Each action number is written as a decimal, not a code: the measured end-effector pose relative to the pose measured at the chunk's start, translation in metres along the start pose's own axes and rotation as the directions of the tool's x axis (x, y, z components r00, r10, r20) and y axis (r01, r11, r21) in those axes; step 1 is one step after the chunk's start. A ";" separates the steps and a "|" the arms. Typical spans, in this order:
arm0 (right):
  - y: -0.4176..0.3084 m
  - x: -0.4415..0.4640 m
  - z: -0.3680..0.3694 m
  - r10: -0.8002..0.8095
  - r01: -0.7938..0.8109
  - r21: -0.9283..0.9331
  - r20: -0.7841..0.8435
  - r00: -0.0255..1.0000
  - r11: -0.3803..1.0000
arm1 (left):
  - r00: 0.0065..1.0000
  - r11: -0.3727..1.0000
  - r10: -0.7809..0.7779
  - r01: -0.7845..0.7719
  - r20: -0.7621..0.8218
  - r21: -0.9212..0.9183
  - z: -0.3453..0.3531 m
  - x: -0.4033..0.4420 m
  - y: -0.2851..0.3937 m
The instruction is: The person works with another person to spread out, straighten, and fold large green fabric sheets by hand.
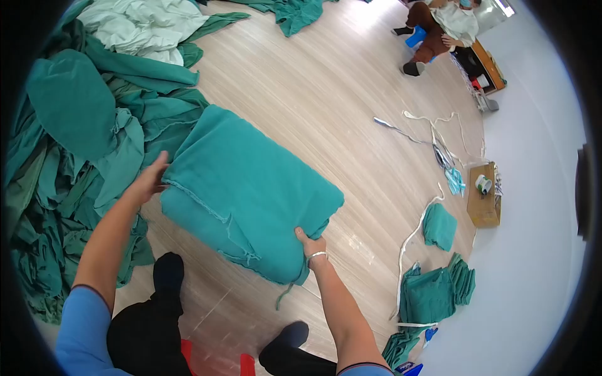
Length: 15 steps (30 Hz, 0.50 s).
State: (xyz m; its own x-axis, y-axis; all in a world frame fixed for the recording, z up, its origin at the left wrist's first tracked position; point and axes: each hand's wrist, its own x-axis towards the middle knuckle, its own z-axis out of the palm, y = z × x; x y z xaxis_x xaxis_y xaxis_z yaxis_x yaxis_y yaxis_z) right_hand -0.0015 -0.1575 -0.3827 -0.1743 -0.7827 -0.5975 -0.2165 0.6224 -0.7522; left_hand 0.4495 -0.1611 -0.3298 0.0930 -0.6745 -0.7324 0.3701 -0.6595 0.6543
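Observation:
A thick bundle of folded green cloth (251, 182) is between my hands over the floor, its frayed edges facing me. My left hand (150, 179) holds the bundle's left end, fingers partly hidden against its side. At the near right corner my right hand (311, 244) grips the cloth, thumb on top and the other fingers out of sight. From the underside near that corner a short green strip (283, 297) hangs down.
A big heap of loose green cloth (75, 169) lies left, with white cloth (144, 28) behind. Folded green cloths (429, 297), white cords (411, 241) and a cardboard box (484, 213) line the right wall. Another person (442, 28) sits at the far right.

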 end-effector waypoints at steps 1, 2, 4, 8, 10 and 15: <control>-0.003 0.000 0.001 0.002 -0.002 -0.010 0.018 1.000 1.000 | 0.997 0.991 0.025 -0.034 0.068 0.131 0.013 0.012 -0.003; -0.005 -0.003 0.000 0.055 -0.055 0.050 0.000 0.998 0.997 | 0.992 0.964 0.030 -0.062 0.124 0.258 0.022 0.019 -0.010; -0.006 -0.014 0.001 0.128 -0.140 0.248 0.063 0.990 0.959 | 0.989 0.941 0.049 -0.092 0.137 0.325 0.058 -0.015 0.004; -0.002 -0.014 -0.023 0.243 -0.360 0.344 0.339 0.909 0.867 | 0.927 0.966 -0.238 0.193 0.292 0.175 0.038 -0.026 -0.025; -0.024 -0.042 -0.036 0.275 -0.401 0.209 0.453 0.848 0.892 | 0.887 0.956 -0.293 0.271 0.357 0.111 0.025 -0.055 -0.054; -0.057 -0.075 -0.071 0.175 -0.283 0.067 0.644 0.744 0.957 | 0.955 0.997 0.054 -0.066 0.292 0.030 0.024 -0.141 -0.076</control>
State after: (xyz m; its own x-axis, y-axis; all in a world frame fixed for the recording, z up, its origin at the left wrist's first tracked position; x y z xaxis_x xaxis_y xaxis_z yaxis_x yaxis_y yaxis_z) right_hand -0.0441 -0.1344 -0.2759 0.4513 -0.4750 -0.7555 -0.0933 0.8168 -0.5693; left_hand 0.3859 -0.0240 -0.2712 -0.1613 -0.7769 -0.6086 0.3355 -0.6231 0.7065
